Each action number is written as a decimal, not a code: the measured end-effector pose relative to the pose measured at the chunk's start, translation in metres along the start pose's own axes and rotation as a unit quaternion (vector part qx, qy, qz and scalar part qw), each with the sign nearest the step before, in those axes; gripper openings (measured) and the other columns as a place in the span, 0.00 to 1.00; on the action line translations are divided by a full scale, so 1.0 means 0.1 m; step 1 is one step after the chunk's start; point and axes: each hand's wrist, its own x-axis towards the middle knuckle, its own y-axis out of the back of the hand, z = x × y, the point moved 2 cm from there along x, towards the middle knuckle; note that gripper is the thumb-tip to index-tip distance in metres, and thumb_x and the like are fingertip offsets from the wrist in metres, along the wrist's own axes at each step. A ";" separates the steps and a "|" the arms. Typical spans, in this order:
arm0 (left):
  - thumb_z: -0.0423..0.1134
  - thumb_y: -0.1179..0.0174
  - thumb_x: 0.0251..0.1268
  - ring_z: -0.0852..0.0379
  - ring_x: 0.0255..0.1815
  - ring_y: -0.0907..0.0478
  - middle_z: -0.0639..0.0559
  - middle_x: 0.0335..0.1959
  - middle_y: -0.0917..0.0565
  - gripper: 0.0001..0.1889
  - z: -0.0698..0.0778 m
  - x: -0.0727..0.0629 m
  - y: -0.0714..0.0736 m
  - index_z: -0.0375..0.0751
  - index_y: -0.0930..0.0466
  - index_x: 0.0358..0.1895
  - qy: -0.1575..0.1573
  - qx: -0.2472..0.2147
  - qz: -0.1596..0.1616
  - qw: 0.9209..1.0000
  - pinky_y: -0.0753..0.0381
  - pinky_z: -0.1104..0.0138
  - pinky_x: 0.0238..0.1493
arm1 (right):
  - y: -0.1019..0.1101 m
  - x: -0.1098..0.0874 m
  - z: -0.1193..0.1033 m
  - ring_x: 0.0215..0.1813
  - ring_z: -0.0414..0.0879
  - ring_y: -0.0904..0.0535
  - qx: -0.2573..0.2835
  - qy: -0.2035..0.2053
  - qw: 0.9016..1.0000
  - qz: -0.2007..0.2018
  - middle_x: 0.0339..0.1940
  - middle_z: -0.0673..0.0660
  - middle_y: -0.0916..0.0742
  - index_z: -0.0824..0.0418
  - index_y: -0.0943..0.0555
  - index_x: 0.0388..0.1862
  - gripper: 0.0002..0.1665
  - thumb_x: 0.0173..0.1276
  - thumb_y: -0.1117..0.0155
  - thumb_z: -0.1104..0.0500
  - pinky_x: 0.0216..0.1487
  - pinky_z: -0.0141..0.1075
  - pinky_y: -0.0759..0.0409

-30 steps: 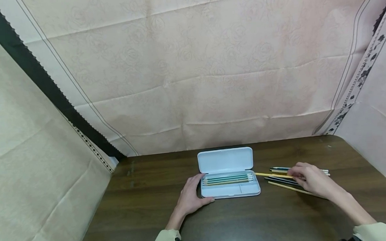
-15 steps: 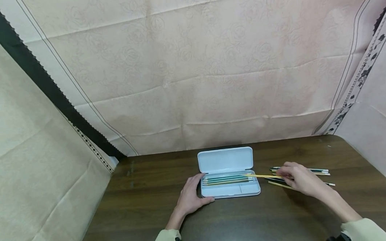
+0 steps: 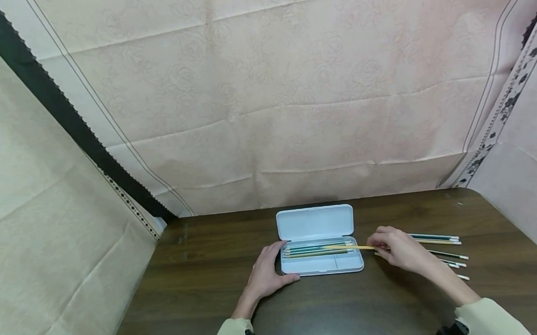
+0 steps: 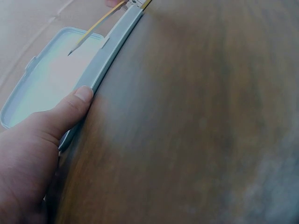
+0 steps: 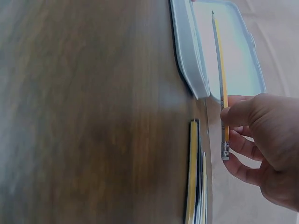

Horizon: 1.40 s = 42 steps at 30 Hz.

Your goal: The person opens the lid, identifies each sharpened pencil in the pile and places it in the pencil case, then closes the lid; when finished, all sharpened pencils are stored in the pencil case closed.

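A light-blue pencil case (image 3: 301, 268) lies with its lid (image 3: 314, 222) raised on the table in the head view. Several green and yellowish pencils (image 3: 309, 253) are lined up in its rear part. My left hand (image 3: 266, 274) holds the case's left end, thumb along the front edge and fingers at the back. Between thumb and fingers of my right hand (image 3: 402, 249) is a yellow pencil (image 5: 219, 56), pinched near its eraser end. Its sharpened tip points left over the case; in the left wrist view this pencil (image 4: 96, 25) slants in front of the lid.
Several loose pencils (image 3: 436, 238) lie right of the case, partly hidden under my right hand. In the right wrist view the nearest loose pencil (image 5: 192, 168) is yellow. Pale patterned cloth (image 3: 293, 110) hangs behind the brown wooden table (image 3: 339, 305).
My right hand has moved left, bringing the yellow pencil's tip from the case's right edge to above the pencils inside. The left hand has kept its place on the case.
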 end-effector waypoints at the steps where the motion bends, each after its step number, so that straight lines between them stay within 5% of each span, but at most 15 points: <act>1: 0.65 0.27 0.50 0.51 0.68 0.34 0.51 0.71 0.30 0.48 0.00 0.00 0.00 0.50 0.35 0.74 0.000 -0.001 0.000 1.000 0.31 0.46 0.61 | -0.01 0.02 -0.02 0.31 0.37 0.28 0.000 0.001 1.000 -0.001 0.32 0.44 0.20 0.55 0.13 0.36 0.16 0.54 0.24 0.73 0.32 0.34 0.23; 20: 0.64 0.27 0.50 0.51 0.68 0.34 0.51 0.70 0.30 0.48 0.02 0.00 0.01 0.49 0.34 0.74 -0.007 0.004 0.002 1.000 0.29 0.47 0.60 | -0.24 0.33 -0.30 0.35 0.41 0.27 0.019 0.050 0.998 -0.017 0.33 0.48 0.18 0.59 0.12 0.38 0.11 0.59 0.26 0.70 0.37 0.37 0.20; 28: 0.63 0.26 0.49 0.51 0.68 0.34 0.51 0.70 0.30 0.48 0.02 0.00 0.02 0.49 0.34 0.74 -0.005 0.003 0.004 1.000 0.30 0.47 0.61 | -0.32 0.41 -0.35 0.34 0.40 0.27 0.014 0.081 0.997 0.007 0.32 0.47 0.19 0.58 0.12 0.36 0.12 0.57 0.26 0.72 0.34 0.36 0.21; 42: 0.64 0.27 0.50 0.51 0.68 0.34 0.51 0.70 0.29 0.48 0.02 0.00 0.01 0.49 0.34 0.74 -0.002 -0.001 0.002 1.000 0.29 0.47 0.60 | -0.43 0.49 -0.41 0.32 0.39 0.26 0.028 0.067 0.997 -0.031 0.31 0.47 0.18 0.58 0.12 0.36 0.11 0.61 0.30 0.72 0.35 0.36 0.21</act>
